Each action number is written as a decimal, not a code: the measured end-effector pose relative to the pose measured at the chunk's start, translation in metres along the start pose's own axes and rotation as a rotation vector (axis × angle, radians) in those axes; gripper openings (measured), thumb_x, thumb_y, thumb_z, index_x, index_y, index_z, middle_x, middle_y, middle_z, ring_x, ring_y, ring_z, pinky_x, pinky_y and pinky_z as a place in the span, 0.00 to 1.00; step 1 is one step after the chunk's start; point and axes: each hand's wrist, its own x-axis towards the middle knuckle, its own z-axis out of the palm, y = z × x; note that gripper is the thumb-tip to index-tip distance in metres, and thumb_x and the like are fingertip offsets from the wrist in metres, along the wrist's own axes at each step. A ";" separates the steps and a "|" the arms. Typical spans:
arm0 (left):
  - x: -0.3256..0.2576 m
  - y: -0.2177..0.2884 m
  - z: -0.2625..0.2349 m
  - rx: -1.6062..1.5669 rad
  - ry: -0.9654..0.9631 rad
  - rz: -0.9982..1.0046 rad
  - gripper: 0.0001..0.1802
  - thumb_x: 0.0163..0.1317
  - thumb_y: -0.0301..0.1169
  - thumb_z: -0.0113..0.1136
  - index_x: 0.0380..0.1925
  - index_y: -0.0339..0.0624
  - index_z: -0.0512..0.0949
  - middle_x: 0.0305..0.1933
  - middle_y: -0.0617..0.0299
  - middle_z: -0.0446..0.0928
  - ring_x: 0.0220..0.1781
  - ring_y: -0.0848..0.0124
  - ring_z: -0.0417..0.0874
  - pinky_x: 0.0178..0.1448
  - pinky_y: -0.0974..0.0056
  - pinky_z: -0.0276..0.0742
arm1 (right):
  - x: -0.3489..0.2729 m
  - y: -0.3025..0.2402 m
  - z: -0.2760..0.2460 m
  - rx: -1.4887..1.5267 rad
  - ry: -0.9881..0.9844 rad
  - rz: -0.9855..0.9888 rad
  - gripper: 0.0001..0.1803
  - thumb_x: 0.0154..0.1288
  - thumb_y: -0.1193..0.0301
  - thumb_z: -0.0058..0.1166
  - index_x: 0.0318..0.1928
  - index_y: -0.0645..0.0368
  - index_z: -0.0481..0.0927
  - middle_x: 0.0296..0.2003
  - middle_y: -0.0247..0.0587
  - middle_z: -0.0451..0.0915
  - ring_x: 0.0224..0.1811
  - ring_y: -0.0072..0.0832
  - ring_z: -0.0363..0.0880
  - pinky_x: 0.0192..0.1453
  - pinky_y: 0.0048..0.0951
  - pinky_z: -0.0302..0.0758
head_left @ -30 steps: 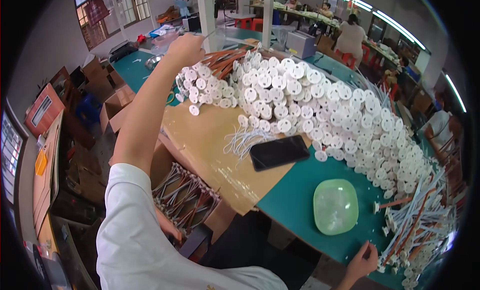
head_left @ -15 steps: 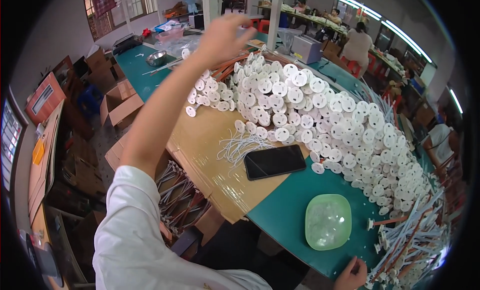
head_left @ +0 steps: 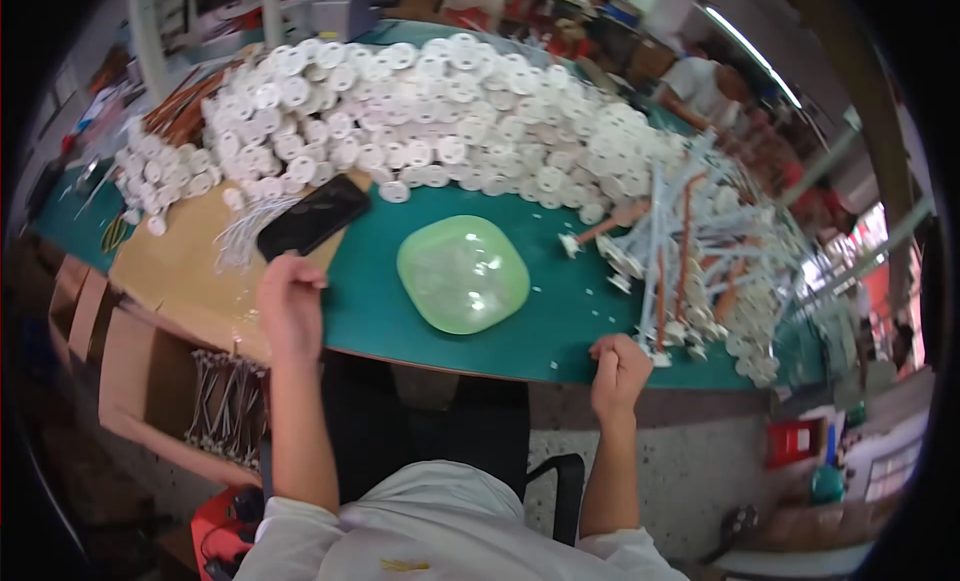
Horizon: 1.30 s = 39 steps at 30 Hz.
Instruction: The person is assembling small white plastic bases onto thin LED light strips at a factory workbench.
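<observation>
- Your green table [head_left: 560, 346] is leaving open room around the light green bowl [head_left: 463, 276], between your two hands.
- Its front edge is running just by your right hand [head_left: 620, 379].
- Your left hand [head_left: 291, 296] is hovering near the edge of the brown cardboard [head_left: 180, 266], just beside the black phone [head_left: 313, 217]. I cannot tell if it is touching the phone.
- Your left fingers are bending inward and looking blurry. I cannot tell if they are pinching anything.
- Your right fingers are curling in toward your palm. They may be hiding something small; I cannot tell.
- The clear, whitish stuff in the bowl is shining, so it is hard to make out.
- The sticks [head_left: 690, 251] are lying in a messy pile on the table, just past your right hand. They are looking pale grey and rusty brown, with white ends, and they are crossing each other.
- The phone is lying slanted, with its dark side facing up.
- A big heap of white discs [head_left: 420, 101] is curving behind the bowl and phone.
</observation>
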 end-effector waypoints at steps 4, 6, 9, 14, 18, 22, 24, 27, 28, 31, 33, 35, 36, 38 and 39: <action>0.000 0.001 -0.002 -0.220 -0.086 -0.148 0.10 0.67 0.25 0.50 0.25 0.39 0.72 0.26 0.60 0.73 0.32 0.73 0.72 0.41 0.68 0.66 | 0.017 0.002 -0.034 -0.165 0.261 0.150 0.05 0.63 0.76 0.54 0.33 0.66 0.79 0.22 0.36 0.77 0.21 0.17 0.70 0.25 0.21 0.66; -0.005 -0.003 0.002 0.007 -0.136 -0.140 0.10 0.68 0.27 0.50 0.25 0.40 0.71 0.26 0.61 0.72 0.32 0.73 0.71 0.41 0.68 0.65 | 0.025 -0.018 -0.051 -0.236 0.286 0.237 0.05 0.60 0.75 0.59 0.33 0.65 0.80 0.25 0.38 0.78 0.24 0.23 0.74 0.28 0.25 0.69; -0.014 -0.007 0.005 0.306 -0.220 -0.118 0.10 0.68 0.27 0.50 0.26 0.41 0.70 0.27 0.62 0.71 0.32 0.74 0.71 0.41 0.69 0.64 | 0.035 -0.024 -0.055 -0.558 0.236 0.021 0.08 0.56 0.72 0.62 0.32 0.64 0.81 0.29 0.42 0.79 0.30 0.35 0.79 0.34 0.34 0.74; -0.018 -0.005 0.011 0.413 -0.213 0.003 0.09 0.67 0.25 0.53 0.25 0.40 0.71 0.26 0.63 0.72 0.31 0.76 0.71 0.38 0.72 0.64 | 0.031 -0.001 -0.045 -0.601 -0.002 0.316 0.07 0.56 0.70 0.61 0.31 0.63 0.83 0.35 0.48 0.81 0.36 0.48 0.80 0.42 0.44 0.76; -0.030 -0.003 0.019 0.598 -0.181 0.020 0.09 0.67 0.26 0.54 0.27 0.37 0.73 0.27 0.64 0.73 0.32 0.77 0.72 0.40 0.72 0.66 | 0.029 0.000 -0.053 -0.410 0.095 0.179 0.08 0.58 0.70 0.60 0.30 0.64 0.82 0.27 0.48 0.81 0.30 0.47 0.80 0.37 0.39 0.76; -0.089 0.008 0.065 0.971 -0.364 0.286 0.02 0.59 0.21 0.59 0.29 0.35 0.76 0.30 0.59 0.79 0.33 0.70 0.78 0.42 0.67 0.74 | 0.011 -0.052 -0.051 -0.023 0.225 0.315 0.07 0.64 0.74 0.58 0.35 0.67 0.82 0.22 0.40 0.80 0.19 0.20 0.76 0.24 0.24 0.72; -0.128 0.012 0.095 0.949 -0.588 0.441 0.13 0.47 0.22 0.67 0.35 0.35 0.79 0.38 0.51 0.81 0.37 0.60 0.84 0.44 0.61 0.80 | -0.006 -0.085 -0.040 0.294 0.197 0.366 0.06 0.67 0.76 0.55 0.36 0.67 0.81 0.21 0.35 0.78 0.19 0.14 0.74 0.21 0.18 0.70; -0.168 0.001 0.116 0.883 -0.817 0.358 0.27 0.45 0.31 0.75 0.47 0.34 0.80 0.51 0.45 0.79 0.47 0.55 0.85 0.50 0.58 0.82 | -0.031 -0.122 -0.025 0.592 -0.089 0.411 0.04 0.67 0.79 0.53 0.36 0.67 0.80 0.21 0.33 0.77 0.19 0.13 0.74 0.21 0.16 0.72; -0.172 -0.007 0.114 0.877 -0.844 0.318 0.27 0.46 0.30 0.74 0.48 0.33 0.79 0.51 0.44 0.79 0.47 0.54 0.85 0.50 0.59 0.82 | -0.036 -0.127 -0.020 0.665 -0.171 0.453 0.04 0.66 0.78 0.54 0.36 0.67 0.80 0.21 0.34 0.77 0.20 0.14 0.75 0.22 0.17 0.72; -0.169 -0.008 0.107 0.843 -0.892 0.238 0.25 0.50 0.27 0.72 0.49 0.31 0.78 0.50 0.43 0.79 0.47 0.55 0.85 0.50 0.60 0.82 | -0.040 -0.129 -0.012 0.678 -0.288 0.456 0.04 0.65 0.78 0.57 0.37 0.68 0.80 0.25 0.34 0.78 0.24 0.14 0.77 0.26 0.17 0.73; -0.166 -0.005 0.100 0.819 -0.908 0.198 0.23 0.52 0.24 0.69 0.50 0.30 0.78 0.51 0.43 0.79 0.47 0.57 0.85 0.51 0.60 0.82 | -0.036 -0.142 -0.012 0.931 -0.156 0.557 0.05 0.63 0.83 0.54 0.39 0.66 0.80 0.32 0.38 0.80 0.32 0.16 0.79 0.29 0.17 0.77; -0.171 -0.003 0.091 0.288 -0.611 -0.446 0.20 0.57 0.22 0.65 0.51 0.27 0.77 0.49 0.47 0.81 0.47 0.62 0.85 0.53 0.61 0.80 | -0.034 -0.142 -0.014 0.954 -0.074 0.522 0.11 0.57 0.84 0.61 0.41 0.65 0.80 0.36 0.43 0.81 0.37 0.22 0.79 0.32 0.18 0.77; -0.173 -0.002 0.088 0.110 -0.506 -0.525 0.18 0.63 0.21 0.59 0.53 0.26 0.75 0.50 0.48 0.80 0.49 0.65 0.83 0.55 0.60 0.80 | -0.033 -0.134 -0.017 0.664 -0.057 0.133 0.13 0.52 0.84 0.63 0.40 0.64 0.81 0.36 0.44 0.81 0.36 0.26 0.80 0.32 0.20 0.77; -0.172 -0.003 0.082 -0.016 -0.495 -0.570 0.18 0.64 0.22 0.57 0.54 0.25 0.74 0.51 0.48 0.79 0.50 0.64 0.83 0.55 0.60 0.80 | -0.026 -0.130 -0.014 0.344 -0.001 -0.414 0.16 0.41 0.83 0.67 0.36 0.63 0.83 0.36 0.43 0.81 0.33 0.35 0.79 0.33 0.27 0.77; -0.172 -0.002 0.080 -0.144 -0.482 -0.620 0.18 0.66 0.23 0.55 0.55 0.25 0.73 0.51 0.48 0.79 0.50 0.64 0.82 0.56 0.60 0.80 | -0.030 -0.135 -0.012 0.313 -0.023 -0.439 0.15 0.40 0.84 0.66 0.34 0.63 0.84 0.35 0.42 0.82 0.33 0.36 0.80 0.35 0.30 0.79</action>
